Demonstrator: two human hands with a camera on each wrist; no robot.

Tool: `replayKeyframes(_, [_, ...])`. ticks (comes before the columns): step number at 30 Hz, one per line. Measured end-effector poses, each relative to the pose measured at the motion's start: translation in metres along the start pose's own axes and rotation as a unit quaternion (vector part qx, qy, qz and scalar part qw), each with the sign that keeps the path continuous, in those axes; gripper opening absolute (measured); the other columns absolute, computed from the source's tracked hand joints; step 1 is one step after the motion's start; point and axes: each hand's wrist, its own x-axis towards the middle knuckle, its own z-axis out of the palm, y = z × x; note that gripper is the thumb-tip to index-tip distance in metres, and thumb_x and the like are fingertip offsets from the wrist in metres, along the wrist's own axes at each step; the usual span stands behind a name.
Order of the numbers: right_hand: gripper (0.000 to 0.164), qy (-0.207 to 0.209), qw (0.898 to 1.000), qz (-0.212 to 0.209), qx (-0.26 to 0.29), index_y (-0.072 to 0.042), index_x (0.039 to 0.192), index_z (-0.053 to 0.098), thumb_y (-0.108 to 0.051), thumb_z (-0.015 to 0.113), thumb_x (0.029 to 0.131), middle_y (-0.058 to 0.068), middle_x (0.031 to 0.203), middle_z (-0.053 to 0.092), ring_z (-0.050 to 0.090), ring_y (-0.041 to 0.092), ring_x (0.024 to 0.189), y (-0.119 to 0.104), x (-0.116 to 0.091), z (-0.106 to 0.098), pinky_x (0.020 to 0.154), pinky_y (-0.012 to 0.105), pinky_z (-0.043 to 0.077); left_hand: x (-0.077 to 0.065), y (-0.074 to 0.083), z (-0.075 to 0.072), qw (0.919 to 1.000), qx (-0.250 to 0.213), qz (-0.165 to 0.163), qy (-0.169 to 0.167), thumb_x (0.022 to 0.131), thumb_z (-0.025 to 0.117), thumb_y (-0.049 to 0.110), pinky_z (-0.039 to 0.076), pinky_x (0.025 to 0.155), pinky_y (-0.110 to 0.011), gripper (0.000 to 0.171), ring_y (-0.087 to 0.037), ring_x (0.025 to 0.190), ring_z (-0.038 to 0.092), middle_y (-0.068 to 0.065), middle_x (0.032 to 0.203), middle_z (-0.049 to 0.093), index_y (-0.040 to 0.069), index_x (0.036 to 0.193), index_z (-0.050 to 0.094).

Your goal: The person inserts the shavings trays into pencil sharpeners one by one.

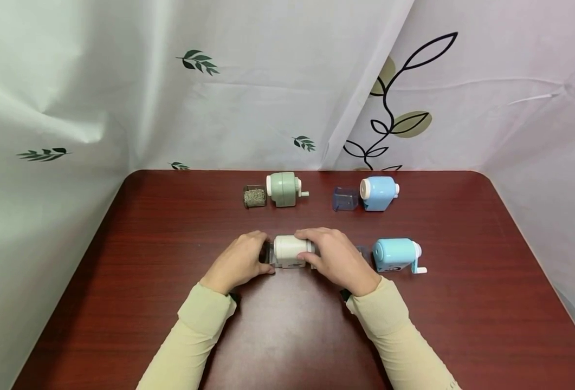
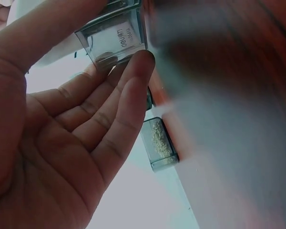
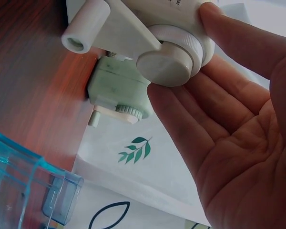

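Note:
A cream-white crank pencil sharpener [image 1: 287,250] lies between both hands near the middle of the table. My left hand [image 1: 239,261] pinches its clear shavings drawer [image 2: 115,42] at the sharpener's left end, thumb on one side and fingers on the other. Through the drawer's clear wall a white label with print shows in the left wrist view. From the other end my right hand [image 1: 340,257] grips the sharpener's body, thumb near and fingers far. The crank handle [image 3: 88,26] and round knob [image 3: 164,64] point toward the right wrist camera.
Behind stand a green sharpener [image 1: 284,189] beside its drawer of shavings [image 1: 254,196], and a blue sharpener [image 1: 380,193] beside a dark-blue clear drawer [image 1: 346,199]. A turquoise sharpener [image 1: 394,253] stands right of my right hand, which partly hides another clear drawer [image 1: 362,252]. White curtains border the table.

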Motion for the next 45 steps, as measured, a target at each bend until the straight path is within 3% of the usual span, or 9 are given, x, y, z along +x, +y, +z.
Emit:
replayKeyframes(9, [0.037,0.000,1.000,-0.005,-0.002,-0.012,0.114,0.067,-0.023,0.075,0.080,0.001,0.113,0.066,0.058,0.012,0.104,0.000,0.001,0.000,0.087,0.033,0.048,0.002,0.002,0.001,1.0000,-0.003,-0.006,0.005,0.065,0.085,0.028,0.049,0.080,-0.032,0.055,-0.017,0.090,0.060,-0.006,0.102,0.063,0.001,0.106,0.062])
replayKeyframes(26, [0.037,0.000,1.000,-0.001,0.008,-0.012,0.113,0.068,-0.023,0.075,0.079,0.001,0.112,0.066,0.059,0.011,0.102,0.001,0.002,-0.001,0.083,0.032,0.049,0.007,0.003,0.001,0.9999,0.000,0.012,0.009,0.061,0.087,0.028,0.049,0.072,-0.028,0.053,-0.013,0.079,0.058,-0.002,0.092,0.063,0.001,0.100,0.064])
replayKeyframes(45, [0.038,-0.001,1.000,-0.001,0.008,-0.012,0.114,0.068,-0.024,0.075,0.079,0.002,0.113,0.066,0.059,0.012,0.102,0.002,0.002,-0.001,0.082,0.031,0.050,0.012,0.006,0.004,1.0000,-0.007,0.004,-0.003,0.060,0.088,0.029,0.049,0.067,-0.028,0.054,-0.013,0.075,0.056,-0.002,0.091,0.062,0.002,0.100,0.063])
